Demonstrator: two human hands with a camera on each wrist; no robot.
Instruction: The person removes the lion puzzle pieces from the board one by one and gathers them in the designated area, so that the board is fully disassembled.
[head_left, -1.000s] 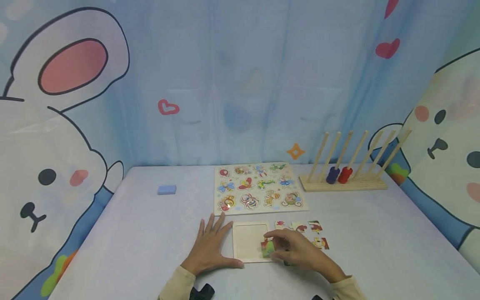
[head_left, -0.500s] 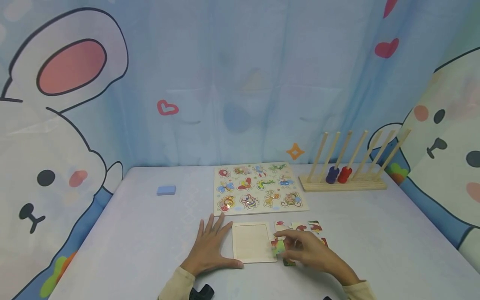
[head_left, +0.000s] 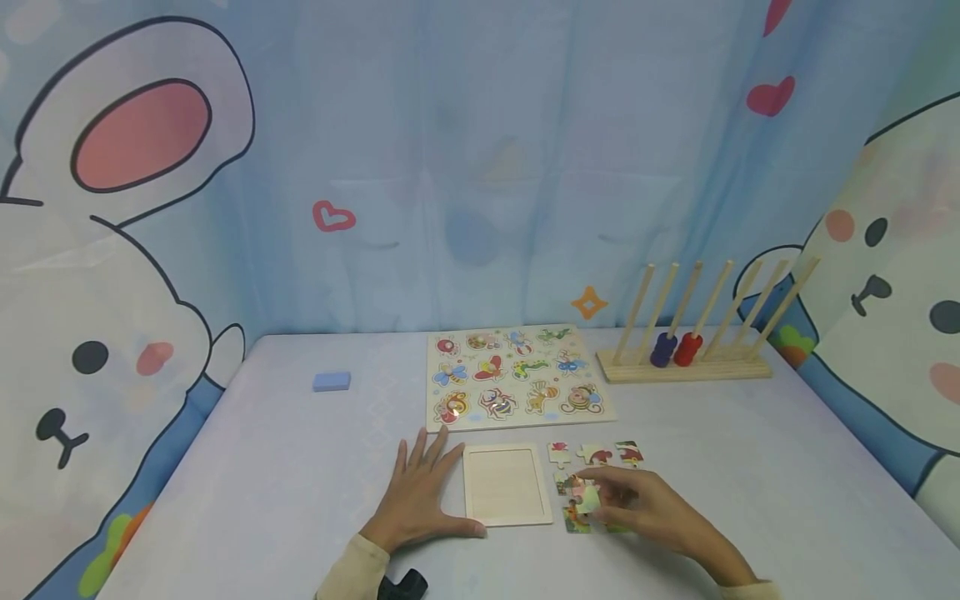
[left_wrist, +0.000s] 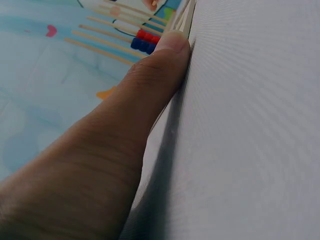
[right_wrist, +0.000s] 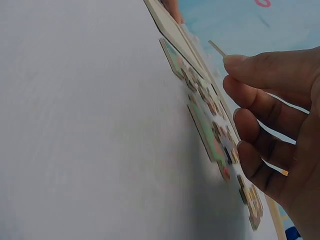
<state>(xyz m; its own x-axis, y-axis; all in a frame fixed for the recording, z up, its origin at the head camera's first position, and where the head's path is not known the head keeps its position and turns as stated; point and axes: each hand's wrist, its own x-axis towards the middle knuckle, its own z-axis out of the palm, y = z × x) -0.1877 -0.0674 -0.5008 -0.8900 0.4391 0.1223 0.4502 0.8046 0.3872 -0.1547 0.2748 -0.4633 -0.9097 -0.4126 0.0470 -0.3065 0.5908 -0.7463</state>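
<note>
My right hand (head_left: 651, 507) pinches a jigsaw puzzle piece (head_left: 587, 498) with pink and green print between thumb and index finger, above several loose jigsaw pieces (head_left: 597, 455) on the table. In the right wrist view, that held piece (right_wrist: 217, 48) appears edge-on, lifted off the table; the other fingers are bent and hold nothing. My left hand (head_left: 423, 493) lies with fingers spread beside the square wooden puzzle tray (head_left: 507, 485), fingertips at its upper left corner and thumb by its lower edge. The left wrist view shows the left thumb (left_wrist: 150, 75) against the tray's edge.
Behind the tray lies a large board with printed insects (head_left: 517, 379). A wooden peg rack (head_left: 690, 372) with blue and red beads stands at the back right. One blue block (head_left: 332, 382) lies at the back left. A printed curtain hangs behind the table.
My right hand has moved right with the puzzle piece, from over the tray's right edge to over the loose pieces. The left hand stays in place.
</note>
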